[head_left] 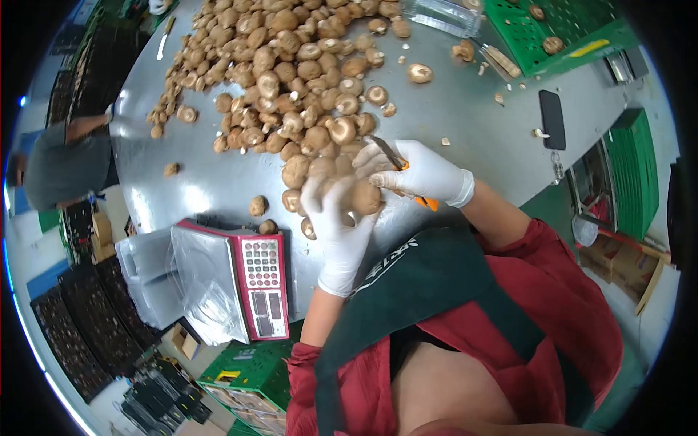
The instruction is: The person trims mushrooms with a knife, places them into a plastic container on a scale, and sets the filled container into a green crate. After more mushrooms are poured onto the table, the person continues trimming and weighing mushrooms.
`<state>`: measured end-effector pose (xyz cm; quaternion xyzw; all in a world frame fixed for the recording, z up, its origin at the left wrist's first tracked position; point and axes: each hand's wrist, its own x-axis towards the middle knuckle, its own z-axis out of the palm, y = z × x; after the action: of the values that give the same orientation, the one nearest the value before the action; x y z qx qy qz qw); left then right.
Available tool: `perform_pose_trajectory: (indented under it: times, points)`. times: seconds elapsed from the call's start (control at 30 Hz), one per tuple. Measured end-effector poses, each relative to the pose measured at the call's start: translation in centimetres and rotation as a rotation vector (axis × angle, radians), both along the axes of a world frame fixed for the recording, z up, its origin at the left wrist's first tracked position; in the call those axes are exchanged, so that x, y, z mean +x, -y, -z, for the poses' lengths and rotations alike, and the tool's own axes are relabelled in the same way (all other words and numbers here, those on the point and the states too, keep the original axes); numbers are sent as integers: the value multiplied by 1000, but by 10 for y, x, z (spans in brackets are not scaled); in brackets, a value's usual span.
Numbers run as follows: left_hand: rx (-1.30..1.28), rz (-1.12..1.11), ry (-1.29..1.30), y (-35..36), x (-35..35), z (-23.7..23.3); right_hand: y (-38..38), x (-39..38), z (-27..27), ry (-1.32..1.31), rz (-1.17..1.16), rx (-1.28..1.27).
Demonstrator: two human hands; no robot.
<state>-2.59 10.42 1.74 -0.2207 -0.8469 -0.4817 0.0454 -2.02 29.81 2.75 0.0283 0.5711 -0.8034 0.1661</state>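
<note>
Scale point(251, 280) sits at the near edge of the surface point(472, 116), just left of the person. Left hand point(338, 232): fingers curled round one mushroom point(366, 198), held above that edge. Right hand point(425, 174), close against it: fingers closed on an orange-handled knife point(396, 161). Mushroom heap point(291, 65) crowds the middle and far left. Bare metal lies to the right, up to a phone point(552, 120) and a green crate point(574, 33).
</note>
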Motion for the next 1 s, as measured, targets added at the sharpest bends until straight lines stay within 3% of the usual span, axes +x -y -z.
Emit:
perform_pose_trajectory:
  times: [0.07, 0.2, 0.27, 0.33, 0.37, 0.4, 0.47, 0.53, 0.6, 0.63, 0.67, 0.7, 0.73, 0.8, 0.87, 0.93, 1.0]
  points:
    - [-160, 18, -87, 4, 2, -13, 5, -3, -3, -25, -10, 23]
    - [31, -135, -1, 37, 5, -23, 7, -2, 1, 81, 23, 117]
    - [-228, -314, -228, 84, 4, -46, 1, -5, -5, 147, 45, 117]
    - [-370, -655, -426, 161, 2, -42, -21, 2, -6, 157, 136, 92]
    - [-574, -688, -535, 184, 1, -73, -36, 4, 5, 171, 130, 140]
    - [-453, -790, -500, 225, 1, -67, -43, 6, 16, 192, 174, 208]
    - [-648, -945, -523, 277, 10, -77, -51, 13, 14, 218, 222, 214]
    - [-481, -1116, -210, 315, 14, -61, -58, 18, 15, 244, 224, 213]
    - [-34, -844, 264, 342, 21, -51, -58, 24, 17, 206, 223, 307]
    - [37, -795, 340, 350, 19, -42, -54, 27, 18, 161, 226, 411]
    - [-185, -823, 291, 359, 19, -35, -52, 30, 22, 117, 225, 513]
    - [-610, -888, 45, 337, 16, -42, -57, 37, 50, 66, 199, 542]
    - [-1031, -920, -220, 303, 12, -52, -54, 40, 49, -60, 195, 728]
    - [-819, -818, -307, 247, 0, -65, -38, 48, 42, -320, 175, 1098]
    - [-635, -615, -432, 207, -14, -44, -23, 49, 45, -292, 132, 1122]
    - [-452, -345, -290, 125, -24, -27, -14, 48, 51, -274, 116, 1174]
    - [-493, -180, -251, 71, -33, 2, -23, 43, 57, -299, 190, 1184]
